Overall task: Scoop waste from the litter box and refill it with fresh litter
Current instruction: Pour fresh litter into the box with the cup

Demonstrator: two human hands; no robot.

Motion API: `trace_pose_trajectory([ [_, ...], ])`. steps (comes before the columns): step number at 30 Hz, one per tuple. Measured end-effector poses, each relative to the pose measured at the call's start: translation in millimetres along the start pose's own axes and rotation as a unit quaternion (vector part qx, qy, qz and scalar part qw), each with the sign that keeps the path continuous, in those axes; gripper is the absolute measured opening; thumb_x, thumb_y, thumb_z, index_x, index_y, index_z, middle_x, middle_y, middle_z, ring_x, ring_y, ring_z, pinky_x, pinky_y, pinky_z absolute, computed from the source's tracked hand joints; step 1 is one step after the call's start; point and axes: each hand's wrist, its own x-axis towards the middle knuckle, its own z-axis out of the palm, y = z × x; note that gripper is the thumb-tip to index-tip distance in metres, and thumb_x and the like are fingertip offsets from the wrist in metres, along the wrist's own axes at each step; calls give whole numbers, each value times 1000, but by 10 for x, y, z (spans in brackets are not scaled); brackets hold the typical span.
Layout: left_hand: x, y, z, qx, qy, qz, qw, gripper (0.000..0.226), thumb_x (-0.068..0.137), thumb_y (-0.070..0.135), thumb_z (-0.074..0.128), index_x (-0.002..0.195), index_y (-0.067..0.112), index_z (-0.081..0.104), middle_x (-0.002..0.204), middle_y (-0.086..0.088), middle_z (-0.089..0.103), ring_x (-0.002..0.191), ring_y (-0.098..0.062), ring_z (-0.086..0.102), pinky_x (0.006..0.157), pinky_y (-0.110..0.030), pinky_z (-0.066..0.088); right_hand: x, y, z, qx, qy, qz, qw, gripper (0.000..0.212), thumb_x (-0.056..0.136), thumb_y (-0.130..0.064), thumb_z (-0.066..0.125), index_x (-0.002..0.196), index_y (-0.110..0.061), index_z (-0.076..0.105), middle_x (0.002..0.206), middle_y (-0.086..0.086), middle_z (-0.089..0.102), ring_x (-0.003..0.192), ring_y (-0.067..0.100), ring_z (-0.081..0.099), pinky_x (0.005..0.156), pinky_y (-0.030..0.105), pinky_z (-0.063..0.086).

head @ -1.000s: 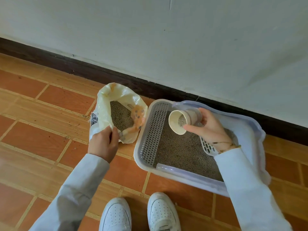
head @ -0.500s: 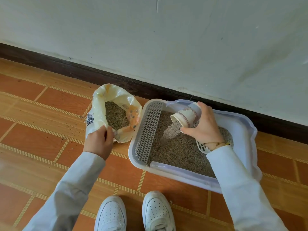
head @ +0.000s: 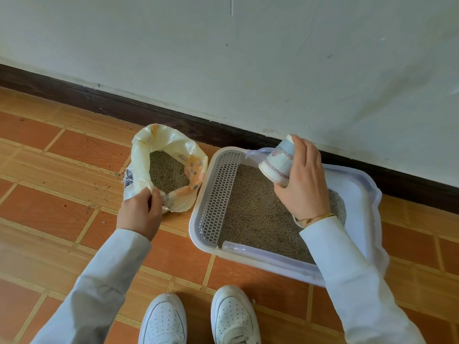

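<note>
A white litter box (head: 250, 255) with a grey slotted step at its left end sits on the floor by the wall, holding grey-brown litter (head: 255, 214). My right hand (head: 304, 184) grips a paper cup (head: 278, 165) upside down, mouth tilted down-left, above the litter. To the left stands an open yellow-white litter bag (head: 149, 150) with litter inside. My left hand (head: 140, 212) pinches the bag's near rim. The slotted scoop lies mostly hidden under my right wrist.
The dark baseboard (head: 124, 108) and white wall run right behind the box and bag. My two white shoes (head: 198, 319) stand on the orange tiled floor just in front of the box. Crumbs of litter dot the tiles left of the bag.
My right hand has tipped the cup from sideways to fully upside down and raised it slightly; the litter poured out into the box. My left hand keeps holding the bag.
</note>
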Motion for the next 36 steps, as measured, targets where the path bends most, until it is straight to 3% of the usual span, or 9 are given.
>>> trace_pose_trajectory([
  [2, 0, 0, -12, 0, 5, 2, 1000, 39, 96, 22, 42, 65, 2, 54, 43, -7, 42, 44, -28, 41, 44, -26, 22, 43, -52, -34, 88, 10, 41, 995, 95, 62, -19, 82, 141, -3, 31, 136, 14, 39, 128, 26, 38, 111, 31, 33],
  [6, -16, 2, -25, -4, 10, 5, 1000, 41, 96, 19, 45, 58, 4, 48, 40, -4, 37, 39, -26, 35, 42, -23, 19, 204, -385, -49, 266, -50, 59, 961, 99, 60, -47, 80, 138, -10, 32, 128, -1, 37, 115, 7, 37, 90, -3, 28],
  [10, -12, 17, -50, -5, 13, 2, 1000, 42, 95, 19, 47, 58, 1, 52, 40, -9, 39, 40, -30, 39, 42, -25, 21, 392, -901, 122, 321, -142, -2, 936, 98, 61, -44, 84, 138, -13, 33, 126, -5, 37, 117, 7, 38, 90, 7, 28],
  [15, -22, 37, -70, 2, 14, -18, 1000, 42, 94, 23, 46, 58, 2, 55, 40, -7, 39, 40, -30, 39, 43, -25, 23, 603, -1433, 485, 233, -226, -125, 937, 103, 64, -41, 84, 143, -7, 26, 136, 9, 36, 126, 20, 36, 108, 29, 32],
  [19, 22, -20, -126, 13, 29, -53, 998, 43, 93, 23, 49, 54, 3, 51, 41, -11, 43, 41, -33, 43, 43, -24, 25, 767, -1558, 754, 130, -259, -217, 932, 103, 65, -38, 83, 142, -5, 24, 136, 12, 36, 126, 25, 37, 109, 32, 32],
  [25, 82, -40, -169, -1, 42, -51, 998, 42, 83, 36, 35, 49, 12, 38, 38, -5, 35, 38, -32, 39, 44, -25, 26, 915, -1736, 1055, 20, -235, -320, 918, 89, 63, -33, 82, 133, -4, 35, 126, 11, 43, 115, 25, 44, 101, 33, 40],
  [30, 123, -62, -157, -12, 40, -47, 998, 42, 84, 37, 34, 48, 15, 35, 38, -5, 36, 37, -30, 36, 44, -25, 25, 921, -1820, 1221, -30, -225, -384, 895, 76, 70, -20, 77, 131, -5, 35, 128, 10, 42, 117, 24, 45, 100, 32, 41],
  [36, 142, -85, -142, -11, 37, -43, 998, 44, 85, 35, 34, 48, 11, 36, 38, -6, 35, 35, -27, 33, 43, -24, 24, 934, -1819, 1320, -85, -225, -419, 876, 88, 75, -21, 77, 142, -3, 23, 137, 12, 36, 122, 24, 42, 101, 33, 41],
])
